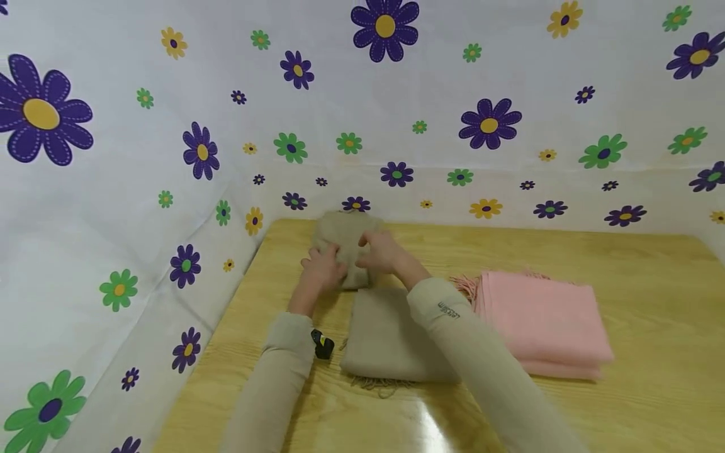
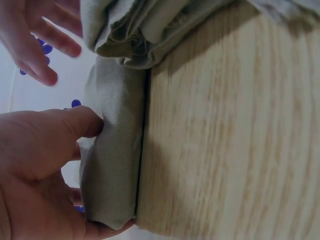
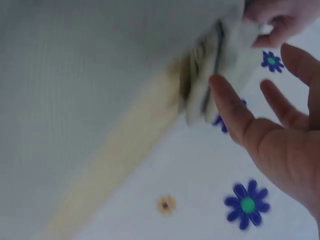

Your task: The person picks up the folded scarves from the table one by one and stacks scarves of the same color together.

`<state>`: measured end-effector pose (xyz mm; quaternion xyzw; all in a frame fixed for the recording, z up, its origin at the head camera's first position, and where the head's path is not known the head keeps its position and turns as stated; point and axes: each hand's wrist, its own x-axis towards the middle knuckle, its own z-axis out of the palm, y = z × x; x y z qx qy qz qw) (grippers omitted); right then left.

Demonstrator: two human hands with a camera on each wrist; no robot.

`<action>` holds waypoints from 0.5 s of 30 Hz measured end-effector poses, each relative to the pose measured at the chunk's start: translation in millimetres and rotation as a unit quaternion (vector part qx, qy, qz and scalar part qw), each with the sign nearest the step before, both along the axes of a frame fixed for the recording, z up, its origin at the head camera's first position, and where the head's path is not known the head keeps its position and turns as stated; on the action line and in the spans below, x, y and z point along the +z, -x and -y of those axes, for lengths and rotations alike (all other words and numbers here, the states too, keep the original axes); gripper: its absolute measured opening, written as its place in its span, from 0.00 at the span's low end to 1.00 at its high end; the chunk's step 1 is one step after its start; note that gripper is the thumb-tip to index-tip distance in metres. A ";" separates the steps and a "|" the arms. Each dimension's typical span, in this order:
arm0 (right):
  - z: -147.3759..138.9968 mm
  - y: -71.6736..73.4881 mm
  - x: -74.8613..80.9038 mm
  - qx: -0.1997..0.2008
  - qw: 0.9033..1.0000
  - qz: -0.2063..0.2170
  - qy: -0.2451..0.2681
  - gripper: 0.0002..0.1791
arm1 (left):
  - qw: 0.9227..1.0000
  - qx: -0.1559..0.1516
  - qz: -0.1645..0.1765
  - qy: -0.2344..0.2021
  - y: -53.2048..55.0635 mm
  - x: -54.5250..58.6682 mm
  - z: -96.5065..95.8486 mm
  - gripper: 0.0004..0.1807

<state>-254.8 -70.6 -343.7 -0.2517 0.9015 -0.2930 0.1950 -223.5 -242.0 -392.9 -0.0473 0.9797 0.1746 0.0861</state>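
A folded grey-beige cloth (image 1: 354, 236) lies at the back left of the wooden table. My left hand (image 1: 325, 270) holds its left side; in the left wrist view the thumb (image 2: 85, 122) presses one long edge, and fingers curl round the end. At the cloth's right side is my right hand (image 1: 382, 251), which has its fingers loosely spread in the right wrist view, holding nothing. Nearer me, below the right forearm, lies a second folded grey-beige scarf (image 1: 391, 333) with a fringe along its front edge.
A folded pink scarf (image 1: 544, 314) with fringe lies on the right. White sheeting (image 1: 419, 82) with printed flowers stands behind and left of the wooden table (image 1: 651, 314). A small black device (image 1: 323, 345) sits at my left wrist.
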 end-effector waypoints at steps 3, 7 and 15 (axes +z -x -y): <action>7.4 -0.6 -20.6 -0.042 0.999 -0.005 0.029 0.25 | 1.000 -0.002 0.000 -0.007 -3.1 -2.6 -2.5 0.30; 11.3 -1.5 -36.9 -0.066 0.997 0.003 0.041 0.32 | 1.000 0.006 -0.005 -0.021 -4.8 -4.5 -3.9 0.30; 19.3 1.1 -40.7 -0.013 0.999 -0.025 -0.033 0.33 | 0.999 0.042 -0.014 -0.011 -1.1 -0.5 -2.2 0.30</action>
